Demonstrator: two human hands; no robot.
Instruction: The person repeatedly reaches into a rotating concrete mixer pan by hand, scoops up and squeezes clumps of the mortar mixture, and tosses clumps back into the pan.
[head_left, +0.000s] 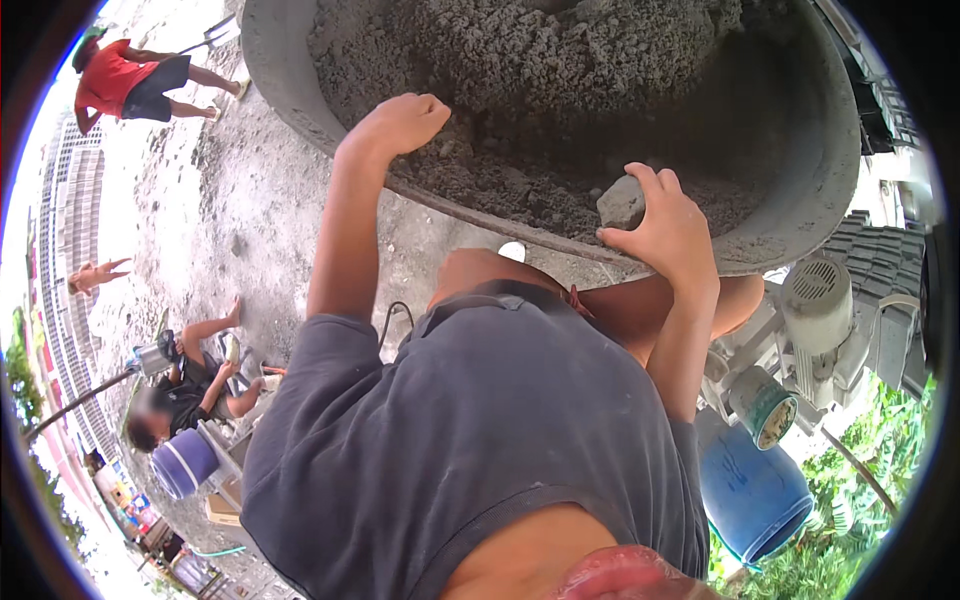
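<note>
In front of me is a wide round grey metal pan holding crumbly grey mix, heaped at the far side and thinner along the near wall. My right hand grips a rounded grey lump, thumb on the near side and fingers over the far side, just inside the near rim. My left hand reaches over the rim at the pan's left, above the mix. Its fingers are curled in, and whatever they hold, if anything, is hidden.
A motor, a small bucket and a blue barrel are at my right, near stacked dark tiles. On the left, a person sits by a purple cooler; a person in red stands farther off.
</note>
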